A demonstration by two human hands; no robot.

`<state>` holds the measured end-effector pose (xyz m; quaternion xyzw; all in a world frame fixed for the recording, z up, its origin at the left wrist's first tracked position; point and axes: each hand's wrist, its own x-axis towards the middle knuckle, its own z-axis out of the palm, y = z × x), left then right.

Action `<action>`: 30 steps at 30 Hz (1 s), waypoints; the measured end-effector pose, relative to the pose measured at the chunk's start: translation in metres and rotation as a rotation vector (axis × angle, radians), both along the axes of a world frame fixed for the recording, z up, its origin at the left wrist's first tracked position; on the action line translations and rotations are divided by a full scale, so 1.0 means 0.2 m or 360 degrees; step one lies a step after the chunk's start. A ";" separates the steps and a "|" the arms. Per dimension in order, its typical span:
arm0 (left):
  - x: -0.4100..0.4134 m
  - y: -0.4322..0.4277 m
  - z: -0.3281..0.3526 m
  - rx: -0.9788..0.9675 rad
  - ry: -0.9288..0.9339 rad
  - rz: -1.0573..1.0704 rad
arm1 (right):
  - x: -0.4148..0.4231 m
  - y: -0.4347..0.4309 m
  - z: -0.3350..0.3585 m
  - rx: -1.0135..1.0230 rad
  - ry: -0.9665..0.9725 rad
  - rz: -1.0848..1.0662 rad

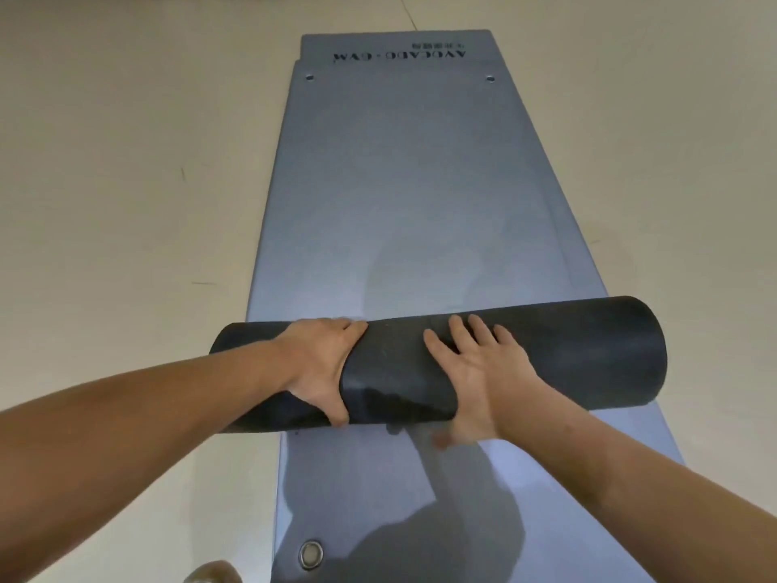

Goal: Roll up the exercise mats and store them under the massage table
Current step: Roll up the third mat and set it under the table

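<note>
left hand (319, 363), right hand (483, 372) on half-rolled blue mat (403, 183), black underside

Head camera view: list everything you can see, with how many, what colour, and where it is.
upper mat: one, blue, flat ahead of the hands, its near end rolled up
roll: one, dark grey outside, the rolled part of the upper mat, lying across the middle of the view
lower mat: one, blue, flat under the upper mat, showing nearest the camera and at the far end with dark print
eyelets: three, metal, one at the lower mat's near left corner, two at the upper mat's far end
floor: cream, all around the mats
brown thing: one, at the bottom edge, cannot tell what it is
left hand: grips the roll, thumb underneath
right hand: fingers flat on the roll
</note>
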<state>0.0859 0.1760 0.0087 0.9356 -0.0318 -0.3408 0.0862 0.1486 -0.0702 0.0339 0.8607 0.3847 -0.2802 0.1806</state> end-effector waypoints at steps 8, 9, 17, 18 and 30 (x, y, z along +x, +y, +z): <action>0.15 0.01 0.12 -0.0214 0.0460 0.0204 | 0.10 -0.02 -0.02 0.0084 -0.0162 0.0174; 0.14 0.02 0.14 -0.0299 0.0606 0.0282 | 0.11 -0.02 0.01 0.0057 -0.0050 0.0190; -0.31 -0.12 0.38 -0.0013 -0.0291 -0.0039 | 0.30 0.08 0.16 -0.0112 0.0723 -0.0194; -0.37 -0.18 0.36 0.0106 -0.0269 -0.0087 | 0.35 0.09 0.17 -0.0102 0.0784 -0.0278; 0.01 -0.02 0.18 0.0013 -0.0185 0.0077 | 0.17 0.04 0.26 0.0232 -0.0142 -0.0048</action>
